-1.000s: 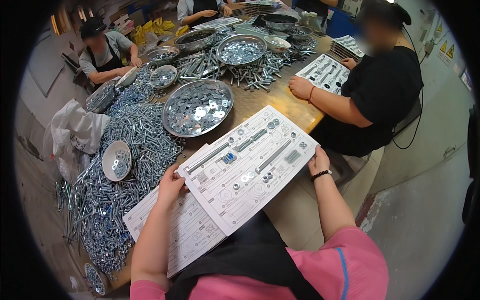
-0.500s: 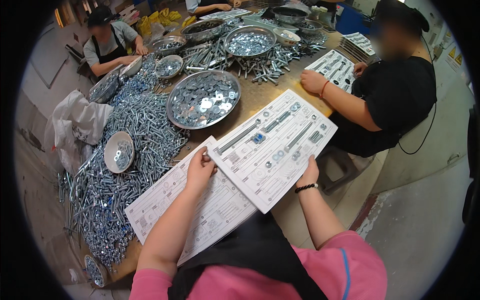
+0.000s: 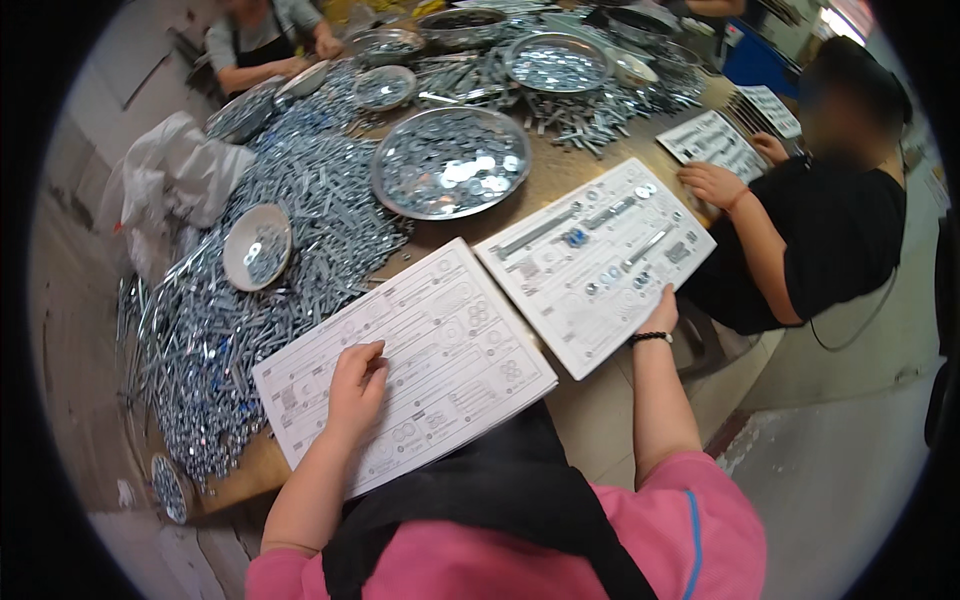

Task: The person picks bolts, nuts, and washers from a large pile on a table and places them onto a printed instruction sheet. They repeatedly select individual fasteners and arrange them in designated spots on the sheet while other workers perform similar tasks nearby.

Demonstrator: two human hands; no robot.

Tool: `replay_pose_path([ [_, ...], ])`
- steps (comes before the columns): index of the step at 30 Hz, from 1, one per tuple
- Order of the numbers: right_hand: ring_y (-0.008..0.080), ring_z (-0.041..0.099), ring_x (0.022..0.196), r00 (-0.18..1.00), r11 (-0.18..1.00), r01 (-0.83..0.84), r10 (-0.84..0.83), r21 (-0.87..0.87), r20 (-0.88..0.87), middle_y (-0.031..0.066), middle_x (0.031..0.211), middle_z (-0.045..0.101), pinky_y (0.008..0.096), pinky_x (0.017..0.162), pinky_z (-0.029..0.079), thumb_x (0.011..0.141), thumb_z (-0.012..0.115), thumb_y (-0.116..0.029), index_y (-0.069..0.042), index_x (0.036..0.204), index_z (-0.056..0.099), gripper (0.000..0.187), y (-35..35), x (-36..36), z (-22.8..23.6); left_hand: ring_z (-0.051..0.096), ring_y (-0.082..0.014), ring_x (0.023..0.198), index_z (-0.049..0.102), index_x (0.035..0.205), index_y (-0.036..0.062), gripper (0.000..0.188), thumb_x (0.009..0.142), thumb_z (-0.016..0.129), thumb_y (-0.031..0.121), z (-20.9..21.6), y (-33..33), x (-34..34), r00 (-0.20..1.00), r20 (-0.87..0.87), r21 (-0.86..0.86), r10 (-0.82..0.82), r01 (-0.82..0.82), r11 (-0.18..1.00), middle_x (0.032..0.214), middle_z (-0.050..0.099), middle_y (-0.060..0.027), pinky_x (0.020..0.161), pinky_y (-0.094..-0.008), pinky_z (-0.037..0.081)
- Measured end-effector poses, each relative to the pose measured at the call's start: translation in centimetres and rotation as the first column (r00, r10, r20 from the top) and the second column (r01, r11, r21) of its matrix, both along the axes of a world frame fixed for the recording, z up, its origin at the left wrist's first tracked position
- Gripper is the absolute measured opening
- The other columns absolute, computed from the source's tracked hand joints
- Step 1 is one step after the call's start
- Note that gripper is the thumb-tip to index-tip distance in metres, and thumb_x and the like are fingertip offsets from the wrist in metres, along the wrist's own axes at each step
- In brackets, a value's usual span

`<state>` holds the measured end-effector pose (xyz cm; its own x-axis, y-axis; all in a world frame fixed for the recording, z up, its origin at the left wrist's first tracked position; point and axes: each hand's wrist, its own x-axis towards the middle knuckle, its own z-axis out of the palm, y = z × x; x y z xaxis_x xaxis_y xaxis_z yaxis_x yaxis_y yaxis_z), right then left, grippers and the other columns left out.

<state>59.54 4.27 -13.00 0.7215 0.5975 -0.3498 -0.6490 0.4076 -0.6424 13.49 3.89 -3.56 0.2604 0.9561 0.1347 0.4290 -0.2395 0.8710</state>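
Observation:
A white printed board [image 3: 610,265], with bolts, washers, nuts and a blue-marked piece laid on its drawings, lies tilted at the right. My right hand [image 3: 660,313], with a dark bead bracelet at the wrist, grips its lower right edge. Beside it on the left is a second white printed board [image 3: 455,330] in front of me, showing outlines of parts and no hardware on it. Over its left half is my left hand [image 3: 358,388], holding nothing, the fingers slightly bent and the thumb apart. Whether it touches the surface, I cannot tell.
Loose bolts [image 3: 310,190] heap across the table's left side. A large steel bowl of washers [image 3: 450,165] stands beyond the boards, a small white bowl [image 3: 258,248] on the heap. A co-worker in black [image 3: 820,220] sits at the right by another board [image 3: 710,145]; another person sits far left.
The board with hardware has moved right and away in my right hand. My left hand has let go of it and come back over the other board, now uncovered.

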Motion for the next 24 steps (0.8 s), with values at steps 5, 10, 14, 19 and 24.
replay_pose_path([
  [5, 0.032, 0.046, 0.113, 0.978, 0.978, -0.204, 0.205, 0.04, -0.036, 0.0154, 0.125, 0.048, 0.0428, 0.096, 0.036, 0.089, 0.039, -0.03, 0.002, 0.123, 0.045, 0.047, -1.9, 3.1, -0.6, 0.054, -0.0273, 0.094, 0.055, 0.108, 0.0011, 0.034, 0.075, 0.058, 0.001, 1.7, -1.4, -4.4, 0.966, -0.225, 0.183, 0.13, -0.09, 0.979, 0.101, 0.053, -0.0143, 0.082, -0.0335, 0.044],
  [10, 0.0198, 0.055, 0.093, 0.889, 0.93, 0.218, -0.065, -0.295, 0.453, 0.0119, 0.107, 0.056, 0.0284, 0.079, 0.044, 0.09, 0.04, -0.024, 0.002, 0.117, 0.047, 0.038, -3.6, 0.1, 2.7, 0.053, -0.0301, 0.095, 0.057, 0.108, 0.004, 0.035, 0.073, 0.061, 0.005, 2.5, -3.9, -8.4, 0.897, -0.271, 0.329, 0.349, -0.255, 0.909, 0.102, 0.054, -0.0136, 0.082, -0.0363, 0.043],
  [14, 0.0184, 0.048, 0.104, 0.733, 0.921, 0.338, -0.127, -0.195, 0.668, 0.0108, 0.117, 0.048, 0.0263, 0.088, 0.037, 0.093, 0.038, -0.023, 0.001, 0.125, 0.039, 0.04, -2.3, -5.5, 9.2, 0.052, -0.03, 0.099, 0.056, 0.109, 0.0049, 0.037, 0.072, 0.062, 0.006, 3.6, -5.1, -10.4, 0.876, -0.218, 0.354, 0.431, -0.34, 0.871, 0.105, 0.055, -0.0132, 0.086, -0.0367, 0.042],
  [19, 0.0204, 0.043, 0.114, 0.545, 0.976, -0.075, -0.131, 0.204, 0.828, 0.0107, 0.124, 0.046, 0.0324, 0.097, 0.032, 0.095, 0.034, -0.02, 0.002, 0.126, 0.038, 0.038, 0.8, -11.3, 17.8, 0.049, -0.0282, 0.108, 0.053, 0.113, -0.0004, 0.04, 0.077, 0.062, 0.015, 12.8, -4.7, -13.2, 0.894, -0.068, 0.661, 0.443, -0.292, 0.691, 0.115, 0.054, -0.0137, 0.092, -0.0377, 0.037],
  [24, 0.0312, 0.044, 0.112, 0.441, 0.394, -0.823, -0.014, 0.41, 0.898, 0.0209, 0.119, 0.047, 0.0401, 0.1, 0.031, 0.088, 0.047, -0.036, 0.007, 0.123, 0.039, 0.056, 1.9, -18.2, 28.2, 0.047, -0.0324, 0.112, 0.044, 0.12, -0.0036, 0.053, 0.086, 0.049, 0.038, 24.1, -10.0, -12.3, 0.967, 0.25, 0.896, 0.054, -0.253, 0.366, 0.124, 0.045, -0.0173, 0.1, -0.0448, 0.033],
])
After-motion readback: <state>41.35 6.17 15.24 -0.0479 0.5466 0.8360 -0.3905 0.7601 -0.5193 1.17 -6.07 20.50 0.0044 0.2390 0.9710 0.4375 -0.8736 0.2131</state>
